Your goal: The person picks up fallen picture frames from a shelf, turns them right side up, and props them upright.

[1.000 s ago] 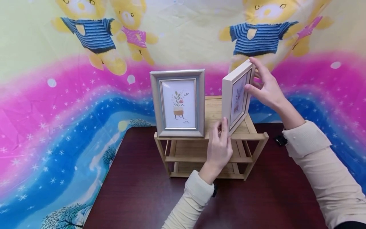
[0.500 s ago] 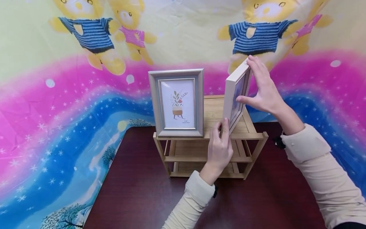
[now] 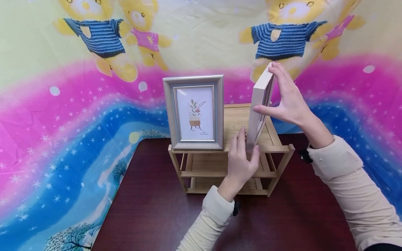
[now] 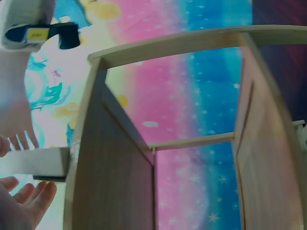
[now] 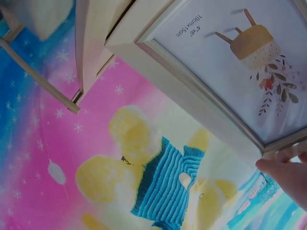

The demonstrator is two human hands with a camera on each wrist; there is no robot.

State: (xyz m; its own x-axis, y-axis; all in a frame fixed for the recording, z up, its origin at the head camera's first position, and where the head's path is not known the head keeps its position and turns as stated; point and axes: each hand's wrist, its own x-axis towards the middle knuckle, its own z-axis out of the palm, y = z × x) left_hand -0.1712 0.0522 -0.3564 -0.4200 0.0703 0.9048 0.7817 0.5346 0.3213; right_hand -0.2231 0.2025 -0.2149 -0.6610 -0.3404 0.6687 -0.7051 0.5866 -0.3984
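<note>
A white picture frame stands upright on the right part of the wooden rack's top, turned so its side edge faces me. My right hand grips it across the upper part, thumb on the near edge and fingers at the far top corner. In the right wrist view the frame's front shows a potted-plant print, with a fingertip at its corner. Low at the frame's near bottom end is my left hand, thumb apart from the extended fingers. The left wrist view shows that hand's fingers spread just beside the frame's end.
A grey-silver picture frame with a plant print stands to the left on the same rack. The three-tier wooden rack sits on a dark red table. Behind hangs a colourful bear-print cloth.
The white frame has turned from showing its picture to nearly edge-on. My right thumb has shifted from its face to the near edge. My left fingers have loosened from the bottom corner.
</note>
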